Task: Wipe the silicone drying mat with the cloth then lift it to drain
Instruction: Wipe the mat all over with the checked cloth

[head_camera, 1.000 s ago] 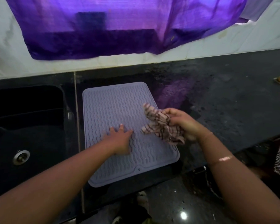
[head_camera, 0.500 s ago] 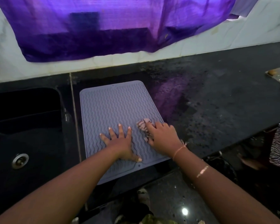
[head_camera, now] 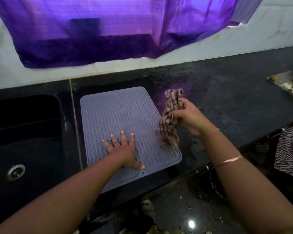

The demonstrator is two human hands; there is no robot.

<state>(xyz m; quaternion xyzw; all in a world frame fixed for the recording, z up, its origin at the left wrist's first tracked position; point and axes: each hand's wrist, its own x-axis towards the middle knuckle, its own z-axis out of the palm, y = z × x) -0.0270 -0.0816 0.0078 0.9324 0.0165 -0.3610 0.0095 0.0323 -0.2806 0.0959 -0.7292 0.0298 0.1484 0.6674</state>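
Note:
A grey silicone drying mat (head_camera: 118, 115) with wavy ridges lies flat on the black counter, its near edge hanging slightly past the counter front. My left hand (head_camera: 123, 149) presses flat on the mat's near half, fingers spread. My right hand (head_camera: 188, 117) grips a striped brown-and-cream cloth (head_camera: 169, 119), held bunched and raised at the mat's right edge, its loose end dangling over the mat's right side.
A black sink (head_camera: 24, 132) with a metal drain (head_camera: 16, 172) sits left of the mat. A purple curtain (head_camera: 108, 31) hangs on the wall behind. A metal tray with food scraps (head_camera: 286, 83) rests at far right. Zebra-print fabric (head_camera: 289, 149) hangs below the counter.
My right hand, pressing the cloth onto the mat's near right part half a second ago, has lifted it up and to the right edge. The left hand stays pressed on the mat.

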